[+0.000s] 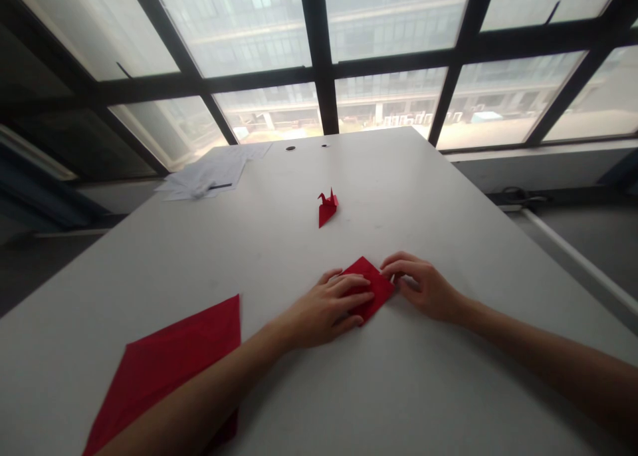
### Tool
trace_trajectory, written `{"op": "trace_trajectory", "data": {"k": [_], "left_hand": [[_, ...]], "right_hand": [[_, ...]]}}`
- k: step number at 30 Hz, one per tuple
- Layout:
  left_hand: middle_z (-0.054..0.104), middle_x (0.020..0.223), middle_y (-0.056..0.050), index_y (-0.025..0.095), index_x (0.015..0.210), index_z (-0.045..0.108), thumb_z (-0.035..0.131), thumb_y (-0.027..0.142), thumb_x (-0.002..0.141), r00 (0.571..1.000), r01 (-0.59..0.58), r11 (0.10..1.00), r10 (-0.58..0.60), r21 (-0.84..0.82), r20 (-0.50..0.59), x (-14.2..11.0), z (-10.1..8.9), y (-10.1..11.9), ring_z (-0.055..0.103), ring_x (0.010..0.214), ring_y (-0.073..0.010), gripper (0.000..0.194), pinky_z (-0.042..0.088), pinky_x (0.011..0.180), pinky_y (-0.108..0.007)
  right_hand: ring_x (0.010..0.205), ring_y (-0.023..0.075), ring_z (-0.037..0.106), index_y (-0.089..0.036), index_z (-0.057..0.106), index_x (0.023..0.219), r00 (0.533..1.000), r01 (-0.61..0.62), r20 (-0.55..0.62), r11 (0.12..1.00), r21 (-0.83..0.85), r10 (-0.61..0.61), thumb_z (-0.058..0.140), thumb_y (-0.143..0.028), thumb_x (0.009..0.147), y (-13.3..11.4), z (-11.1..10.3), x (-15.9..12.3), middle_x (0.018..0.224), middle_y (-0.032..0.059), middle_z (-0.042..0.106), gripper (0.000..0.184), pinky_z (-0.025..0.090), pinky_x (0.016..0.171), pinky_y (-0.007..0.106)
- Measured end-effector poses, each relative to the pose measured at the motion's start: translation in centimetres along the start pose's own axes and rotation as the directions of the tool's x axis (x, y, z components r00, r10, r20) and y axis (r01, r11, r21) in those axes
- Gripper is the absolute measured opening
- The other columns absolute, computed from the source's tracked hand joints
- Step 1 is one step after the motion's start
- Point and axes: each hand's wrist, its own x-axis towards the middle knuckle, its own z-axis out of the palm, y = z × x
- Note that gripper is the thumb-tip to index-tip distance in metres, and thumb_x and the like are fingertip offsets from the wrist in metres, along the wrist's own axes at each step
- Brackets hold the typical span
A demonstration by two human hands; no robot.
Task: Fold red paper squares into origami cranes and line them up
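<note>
A small folded square of red origami paper lies on the white table, turned like a diamond. My left hand rests flat over its left part with fingers spread, hiding that side. At the paper's right corner is my right hand, fingers curled and thumb drawn in, closed on the corner. Farther up the table stands a finished red paper crane. Under and beside my left forearm lies a larger red sheet, partly covered by the arm.
Loose white papers with a dark pen on them lie at the table's far left. Two round holes are near the far edge of the table. Behind it rise large windows with dark frames. A white rail runs at the right.
</note>
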Motion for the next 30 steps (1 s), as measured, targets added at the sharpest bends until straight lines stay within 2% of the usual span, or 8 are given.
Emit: {"op": "trace_trajectory", "data": {"k": [5,10,14,17,22,26,30], "left_hand": [[0.059,0.14,-0.007,0.025,0.137,0.056,0.049,0.034,0.101,0.999,-0.033,0.996,0.03,-0.08,-0.028,0.0,0.1,-0.2,0.048,0.137,-0.0205,0.038,0.018,0.123,-0.041],[0.06,0.14,-0.006,0.026,0.138,0.055,0.051,0.034,0.1,0.998,-0.057,0.992,0.054,-0.116,-0.025,-0.1,-0.1,0.0,0.041,0.142,-0.0227,0.039,0.015,0.123,-0.044],[0.063,0.134,-0.008,0.023,0.132,0.057,0.05,0.028,0.099,0.999,0.001,0.985,-0.01,-0.171,-0.052,-0.1,-0.1,0.1,0.05,0.132,-0.0233,0.034,0.031,0.116,-0.042],[0.064,0.129,-0.01,0.02,0.132,0.054,0.048,0.023,0.099,0.994,0.043,0.968,-0.065,-0.246,-0.085,-0.1,0.0,0.1,0.055,0.123,-0.0216,0.034,0.041,0.109,-0.038],[0.063,0.123,-0.01,0.025,0.126,0.063,0.046,0.019,0.1,0.996,-0.055,0.973,0.038,-0.224,-0.083,0.1,0.1,-0.1,0.057,0.116,-0.0209,0.032,0.041,0.107,-0.038],[0.062,0.116,-0.01,0.025,0.122,0.067,0.054,0.022,0.097,0.996,-0.058,0.975,0.042,-0.216,-0.076,0.1,0.1,-0.2,0.058,0.11,-0.0213,0.029,0.043,0.104,-0.038],[0.063,0.114,-0.01,0.024,0.123,0.068,0.054,0.023,0.098,0.997,-0.051,0.971,0.035,-0.232,-0.076,0.0,0.3,-0.3,0.057,0.108,-0.0213,0.028,0.043,0.104,-0.039]], "right_hand": [[0.099,0.0191,0.062,-0.022,0.07,0.102,0.996,0.063,0.068,0.995,-0.072,-0.058,0.054,0.0,0.083,0.5,0.0,0.0,0.107,0.0061,0.068,0.033,0.051,0.089,0.033],[0.097,0.0204,0.059,-0.023,0.07,0.092,0.994,0.07,0.089,0.985,-0.155,-0.057,0.063,-0.011,0.089,0.5,0.2,0.2,0.098,0.0055,0.068,0.013,0.049,0.089,0.035],[0.091,0.0202,0.058,-0.022,0.069,0.09,0.995,0.017,0.097,0.973,-0.229,0.006,0.065,-0.018,0.091,0.2,0.5,0.4,0.091,0.0041,0.068,0.006,0.048,0.084,0.035],[0.085,0.0196,0.056,-0.022,0.069,0.094,0.995,-0.046,0.067,0.956,-0.289,0.068,0.067,-0.016,0.088,0.1,0.8,0.6,0.086,0.0024,0.067,0.009,0.047,0.079,0.034],[0.087,0.0204,0.056,-0.022,0.068,0.095,0.995,-0.069,0.051,0.939,-0.338,0.091,0.07,-0.015,0.085,0.0,1.0,0.7,0.088,0.002,0.067,0.012,0.047,0.081,0.034],[0.091,0.0217,0.056,-0.022,0.067,0.095,0.995,-0.058,0.049,0.928,-0.368,0.081,0.069,-0.016,0.086,-0.1,1.0,0.6,0.09,0.0034,0.067,0.011,0.048,0.083,0.035],[0.093,0.022,0.056,-0.022,0.068,0.095,0.996,-0.017,0.069,0.918,-0.396,0.049,0.066,-0.019,0.089,0.0,1.0,0.5,0.093,0.0049,0.065,0.007,0.048,0.085,0.036]]}}
